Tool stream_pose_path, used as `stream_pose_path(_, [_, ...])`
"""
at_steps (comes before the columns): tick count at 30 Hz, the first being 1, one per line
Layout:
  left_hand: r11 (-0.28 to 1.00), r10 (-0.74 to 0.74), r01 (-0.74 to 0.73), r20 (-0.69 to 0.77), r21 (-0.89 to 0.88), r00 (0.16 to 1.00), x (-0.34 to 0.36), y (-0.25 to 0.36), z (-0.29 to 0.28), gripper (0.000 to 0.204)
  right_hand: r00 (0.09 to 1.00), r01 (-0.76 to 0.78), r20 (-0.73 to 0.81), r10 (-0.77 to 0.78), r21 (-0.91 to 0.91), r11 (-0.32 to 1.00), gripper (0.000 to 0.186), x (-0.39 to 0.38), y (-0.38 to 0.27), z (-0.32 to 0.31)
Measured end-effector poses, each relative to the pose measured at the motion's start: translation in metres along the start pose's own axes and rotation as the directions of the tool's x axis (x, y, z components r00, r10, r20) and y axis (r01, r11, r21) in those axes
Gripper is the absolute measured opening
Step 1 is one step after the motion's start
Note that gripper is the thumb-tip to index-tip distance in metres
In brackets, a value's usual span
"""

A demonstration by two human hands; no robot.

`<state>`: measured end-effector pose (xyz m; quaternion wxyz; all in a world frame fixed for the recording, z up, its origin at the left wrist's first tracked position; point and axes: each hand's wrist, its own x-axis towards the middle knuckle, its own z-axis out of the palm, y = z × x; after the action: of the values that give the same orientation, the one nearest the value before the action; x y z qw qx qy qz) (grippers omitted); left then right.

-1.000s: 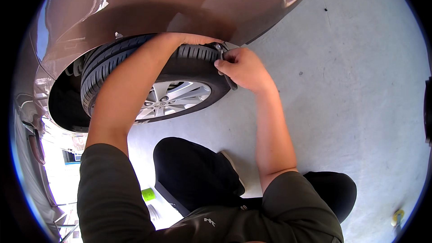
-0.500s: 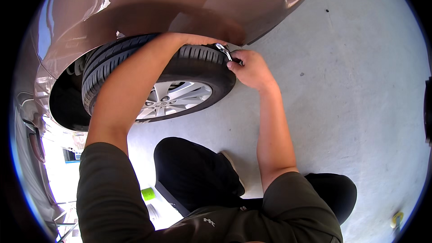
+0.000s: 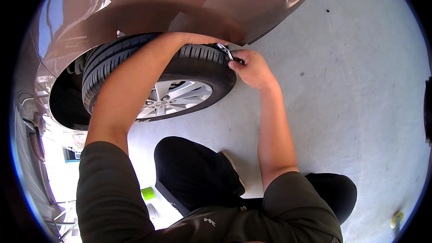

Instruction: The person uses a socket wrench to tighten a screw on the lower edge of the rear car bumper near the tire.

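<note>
My left hand (image 3: 195,38) reaches along the lip of the brown car's wheel arch (image 3: 110,40), fingers stretched out just above the black tyre (image 3: 198,70), their tips at the head of a silver wrench (image 3: 223,49) and partly hidden. My right hand (image 3: 249,70) is closed on the wrench at the right side of the tyre, thumb and index finger round it. The silver alloy rim (image 3: 177,94) faces me below the tyre tread.
Grey floor (image 3: 342,108) lies right of the car, below its bumper (image 3: 270,13). My bent black-clad knees (image 3: 182,162) are below the wheel. A green cylindrical object (image 3: 147,193) is at lower left, a yellow object (image 3: 397,219) at lower right.
Since a second ago, my right hand has shifted right and the wrench now slants down to the right instead of standing nearly vertical. My left hand stays along the arch.
</note>
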<state>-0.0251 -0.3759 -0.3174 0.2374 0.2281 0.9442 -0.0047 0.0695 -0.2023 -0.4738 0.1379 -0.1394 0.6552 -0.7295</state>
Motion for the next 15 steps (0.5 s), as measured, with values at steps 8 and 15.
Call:
stream_pose_path(8, [0.997, 0.009, -0.008, -0.013, 0.071, 1.000, -0.008, 0.011, 0.010, 0.060, 0.989, -0.049, 0.141, 0.032, 0.123, 0.991, 0.015, -0.006, -0.017, -0.008])
stream_pose_path(15, [0.998, -0.030, 0.031, 0.017, -0.048, 0.999, -0.003, -0.004, 0.005, 0.060, 0.993, 0.121, 0.003, -0.122, 0.073, 0.990, 0.018, -0.002, 0.001, 0.002])
